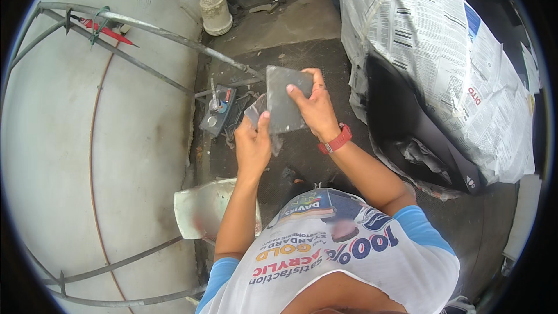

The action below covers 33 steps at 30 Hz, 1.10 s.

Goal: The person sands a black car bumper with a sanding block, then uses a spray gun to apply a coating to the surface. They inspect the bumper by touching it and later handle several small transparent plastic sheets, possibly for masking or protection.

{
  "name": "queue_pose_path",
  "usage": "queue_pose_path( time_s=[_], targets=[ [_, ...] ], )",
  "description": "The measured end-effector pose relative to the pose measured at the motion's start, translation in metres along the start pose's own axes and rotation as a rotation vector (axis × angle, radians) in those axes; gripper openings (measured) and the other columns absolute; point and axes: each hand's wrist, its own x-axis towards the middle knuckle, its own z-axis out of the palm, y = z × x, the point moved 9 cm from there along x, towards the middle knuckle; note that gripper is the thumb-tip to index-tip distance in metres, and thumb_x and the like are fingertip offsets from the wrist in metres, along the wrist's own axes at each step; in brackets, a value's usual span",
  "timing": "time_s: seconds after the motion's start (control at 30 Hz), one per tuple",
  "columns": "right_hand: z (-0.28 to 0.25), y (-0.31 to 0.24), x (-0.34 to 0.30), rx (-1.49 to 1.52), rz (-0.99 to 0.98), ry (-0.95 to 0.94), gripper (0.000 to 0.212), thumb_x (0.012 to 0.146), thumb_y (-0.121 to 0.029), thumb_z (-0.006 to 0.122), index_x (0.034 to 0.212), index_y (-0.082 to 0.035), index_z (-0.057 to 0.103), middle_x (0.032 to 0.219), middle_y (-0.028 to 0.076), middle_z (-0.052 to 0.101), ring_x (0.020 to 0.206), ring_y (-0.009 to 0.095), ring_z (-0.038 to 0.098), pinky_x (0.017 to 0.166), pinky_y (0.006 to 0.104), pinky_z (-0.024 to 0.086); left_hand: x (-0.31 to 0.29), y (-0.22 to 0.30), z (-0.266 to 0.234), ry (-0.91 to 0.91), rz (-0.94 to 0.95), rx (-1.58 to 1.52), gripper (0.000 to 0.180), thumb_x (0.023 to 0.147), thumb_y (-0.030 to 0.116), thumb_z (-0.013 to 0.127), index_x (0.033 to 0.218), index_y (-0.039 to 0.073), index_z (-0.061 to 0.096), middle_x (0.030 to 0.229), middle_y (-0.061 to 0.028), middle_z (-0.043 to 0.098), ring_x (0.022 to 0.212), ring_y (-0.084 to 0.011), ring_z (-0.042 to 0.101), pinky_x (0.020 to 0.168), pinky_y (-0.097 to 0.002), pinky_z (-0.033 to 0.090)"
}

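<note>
My right hand [318,110] grips a flat grey rectangular plate [281,100], thumb on its face and fingers behind its far right edge. Close by on the left, my left hand [253,146] is closed on a smaller, greyish flat piece [256,108], its thumb pointing up. That piece sits right beside the plate's left edge; whether they touch I cannot tell. Its exact kind is unclear, and part of it is blurred. Some thin pale material [277,143] shows below the plate. Both hands are held up in front of me, above the dark floor.
A newspaper-covered bulk [418,29] with a black glossy panel [401,116] stands on the right. To the left are metal tubes [157,30] along a pale wall, a dark box [211,121] with small items on it, and a whitish seat [200,209]. Farther off stands a dirty white bucket [215,14].
</note>
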Motion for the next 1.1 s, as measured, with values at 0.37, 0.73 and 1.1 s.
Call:
queue_pose_path(
  time_s=[0.37, 0.73, 1.1],
  targets=[
    [0.038, -0.067, -0.003, -0.402, -0.220, -0.382, 0.041, 0.098, -0.020, 0.075, 0.130, -0.007, 0.052, 0.077, 0.009, 0.060, 0.060, 0.013, 0.044, 0.059, 0.0374, 0.041, 0.001, 0.015, -0.011, -0.271, -0.020, -0.066, 0.039, 0.113, 0.029, 0.062, 0.132, -0.005, 0.066, 0.111, -0.0138, 0.079, 0.102, -0.0172, 0.070, 0.092, -0.0360, 0.054],
    [0.035, -0.092, 0.010, -0.318, -0.252, -0.300, 0.039, 0.099, -0.016, 0.074, 0.130, -0.005, 0.053, 0.104, 0.010, 0.069, 0.096, 0.016, 0.066, 0.088, 0.0329, 0.054, 0.004, 0.015, -0.024, -0.138, 0.067, -0.129, 0.045, 0.116, 0.036, 0.052, 0.145, 0.001, 0.053, 0.132, -0.0136, 0.067, 0.124, -0.0193, 0.061, 0.106, -0.0365, 0.048],
    [0.041, -0.073, -0.016, -0.306, -0.221, -0.263, 0.034, 0.098, -0.011, 0.072, 0.124, -0.004, 0.052, 0.089, 0.012, 0.066, 0.083, 0.016, 0.063, 0.079, 0.0354, 0.053, 0.002, 0.047, -0.017, -0.075, 0.045, 0.232, 0.036, 0.116, 0.028, 0.048, 0.129, -0.005, 0.041, 0.088, -0.0286, 0.072, 0.084, -0.0504, 0.072, 0.074, -0.0547, 0.052]
  ],
)
